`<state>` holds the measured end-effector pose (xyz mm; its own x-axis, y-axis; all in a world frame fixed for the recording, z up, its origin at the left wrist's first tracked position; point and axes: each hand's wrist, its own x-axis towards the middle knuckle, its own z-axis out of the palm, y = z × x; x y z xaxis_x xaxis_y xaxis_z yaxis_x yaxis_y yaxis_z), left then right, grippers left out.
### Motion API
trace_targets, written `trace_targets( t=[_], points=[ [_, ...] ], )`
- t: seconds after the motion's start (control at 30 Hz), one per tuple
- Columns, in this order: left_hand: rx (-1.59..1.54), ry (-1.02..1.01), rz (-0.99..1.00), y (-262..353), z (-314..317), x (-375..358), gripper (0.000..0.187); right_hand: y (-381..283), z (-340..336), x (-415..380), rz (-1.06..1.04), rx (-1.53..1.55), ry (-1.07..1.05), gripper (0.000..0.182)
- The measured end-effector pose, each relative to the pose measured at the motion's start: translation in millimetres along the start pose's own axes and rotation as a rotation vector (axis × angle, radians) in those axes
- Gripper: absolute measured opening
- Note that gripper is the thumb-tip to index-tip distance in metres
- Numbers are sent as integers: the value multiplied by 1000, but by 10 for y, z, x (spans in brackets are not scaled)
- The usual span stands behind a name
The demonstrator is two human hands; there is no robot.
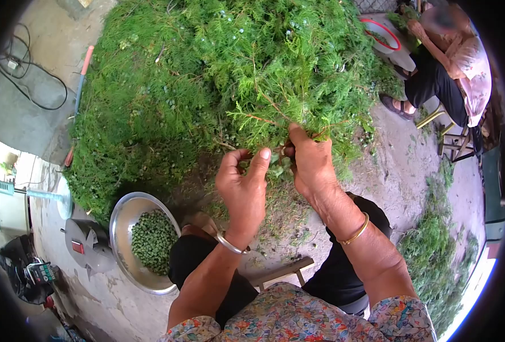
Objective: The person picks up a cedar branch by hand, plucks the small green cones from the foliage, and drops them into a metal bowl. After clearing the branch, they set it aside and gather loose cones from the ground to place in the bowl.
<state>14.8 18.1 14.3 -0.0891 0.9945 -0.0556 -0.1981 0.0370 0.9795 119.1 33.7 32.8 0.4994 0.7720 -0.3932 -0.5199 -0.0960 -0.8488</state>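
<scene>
My right hand (314, 162) is closed around the stem of a leafy evergreen branch (272, 105), whose feathery green sprays point away from me. Pale green cones (278, 166) hang between my two hands. Just left of them is my left hand (244, 185), thumb raised and fingers curled in toward the cones; whatever is between its fingertips is hidden. By my left knee a metal bowl (115, 219) holds a heap of small green cones (154, 242).
A large pile of cut evergreen branches (155, 74) fills the ground ahead. More greenery (429, 251) lies at right. Another person (469, 74) sits at upper right beside a red-rimmed basin (384, 44). A fan (64, 196) stands at left, and a cable (41, 102) lies near the pile.
</scene>
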Motion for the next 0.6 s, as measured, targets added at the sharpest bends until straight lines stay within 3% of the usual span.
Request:
trace_targets(
  t=[0.17,0.43,0.6],
  points=[
    [3,-53,-9,19,-84,57,15,-112,-25,-52,66,-55,-40,7],
    [-347,-187,-265,268,-73,58,9,-191,-40,-32,123,1,-47,16],
    [-458,-303,-268,333,-178,75,5,-203,-118,108,172,20,-29,14]
  ],
)
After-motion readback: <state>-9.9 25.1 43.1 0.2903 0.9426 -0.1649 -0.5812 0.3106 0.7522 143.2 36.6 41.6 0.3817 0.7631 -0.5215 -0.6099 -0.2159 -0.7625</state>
